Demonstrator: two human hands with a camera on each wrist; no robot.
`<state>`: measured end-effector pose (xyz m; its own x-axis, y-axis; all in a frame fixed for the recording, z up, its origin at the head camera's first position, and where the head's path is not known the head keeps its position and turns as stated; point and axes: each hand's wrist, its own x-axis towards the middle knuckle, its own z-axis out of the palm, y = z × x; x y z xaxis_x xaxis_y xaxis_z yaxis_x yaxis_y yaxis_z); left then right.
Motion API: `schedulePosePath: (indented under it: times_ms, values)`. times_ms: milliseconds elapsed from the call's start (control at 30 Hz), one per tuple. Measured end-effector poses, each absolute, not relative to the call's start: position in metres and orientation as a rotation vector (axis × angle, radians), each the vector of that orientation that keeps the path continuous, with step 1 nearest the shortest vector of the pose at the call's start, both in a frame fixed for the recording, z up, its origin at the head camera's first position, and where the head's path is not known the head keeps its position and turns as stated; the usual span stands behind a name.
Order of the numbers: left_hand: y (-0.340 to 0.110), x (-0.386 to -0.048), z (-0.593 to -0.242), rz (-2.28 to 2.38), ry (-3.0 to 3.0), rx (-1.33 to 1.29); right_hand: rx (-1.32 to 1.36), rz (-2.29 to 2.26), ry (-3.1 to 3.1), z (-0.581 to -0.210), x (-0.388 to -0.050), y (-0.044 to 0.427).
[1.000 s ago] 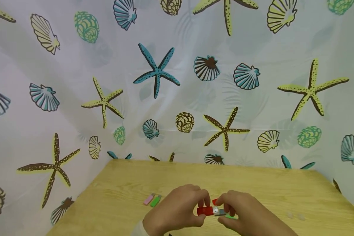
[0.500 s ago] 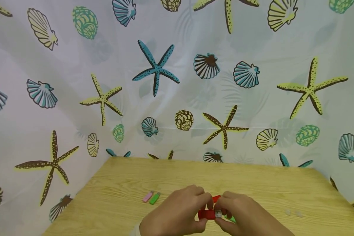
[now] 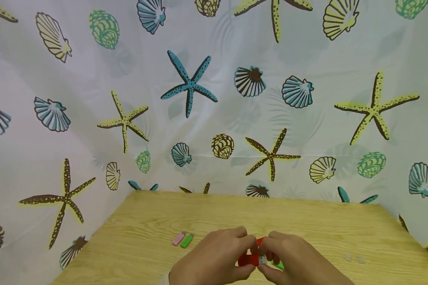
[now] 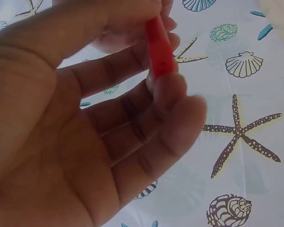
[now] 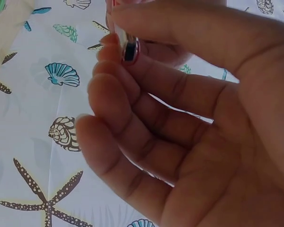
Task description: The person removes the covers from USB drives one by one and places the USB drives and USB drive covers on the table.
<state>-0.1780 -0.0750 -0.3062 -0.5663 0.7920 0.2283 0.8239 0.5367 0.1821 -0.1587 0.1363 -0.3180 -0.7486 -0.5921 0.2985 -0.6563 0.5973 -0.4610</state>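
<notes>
Between my two hands, low in the middle of the head view, is a red USB stick (image 3: 247, 260) with a silver connector (image 3: 262, 260) pointing right. My left hand (image 3: 212, 257) pinches the red body between thumb and fingers; the left wrist view has its narrow red edge (image 4: 161, 52) at the fingertips. The connector end is pinched by my right hand (image 3: 292, 259), and in the right wrist view its dark opening (image 5: 129, 51) faces the palm. I cannot tell whether a clear cap covers the connector. My hands are nearly touching.
A pink USB stick (image 3: 178, 238) and a green USB stick (image 3: 187, 240) lie left on the wooden table (image 3: 146, 221). Two small clear pieces (image 3: 347, 257) lie right. Behind my hands are a red piece (image 3: 261, 240) and a green piece (image 3: 278, 264), both partly hidden. Patterned cloth (image 3: 228, 118) surrounds the table.
My hands have come closer together. The grey part that stood out past the connector a second ago no longer shows; my right fingers now sit right at the connector.
</notes>
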Motion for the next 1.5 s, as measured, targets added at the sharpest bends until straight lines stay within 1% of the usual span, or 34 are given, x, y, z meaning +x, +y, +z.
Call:
schedulePosePath:
  times_ms: [133, 433, 733, 867, 1367, 1500]
  values:
    - [-0.0753, -0.1772, -0.3079, -0.385, -2.623, -1.443, 1.068, 0.866, -2.727, -0.3188, -0.1583, 0.1368]
    - [-0.0741, -0.1765, -0.3084, -0.331, -2.61, -1.454, 1.119, 0.912, -2.715, -0.3162, -0.1561, 0.1375]
    - [-0.074, -0.1755, -0.3062, -0.381, -2.625, -1.504, 1.271, 0.907, -2.596, -0.3173, -0.1567, 0.1401]
    - [-0.0744, -0.1754, -0.3053, -0.375, -2.607, -1.519, 1.299, 0.895, -2.585, -0.3161, -0.157, 0.1417]
    - [-0.0737, -0.1767, -0.3078, -0.394, -2.516, -1.503, 1.159, 0.86, -2.689, -0.3137, -0.1554, 0.1411]
    - [-0.073, -0.1771, -0.3072, -0.406, -2.571, -1.492, 1.169, 0.882, -2.724, -0.3144, -0.157, 0.1419]
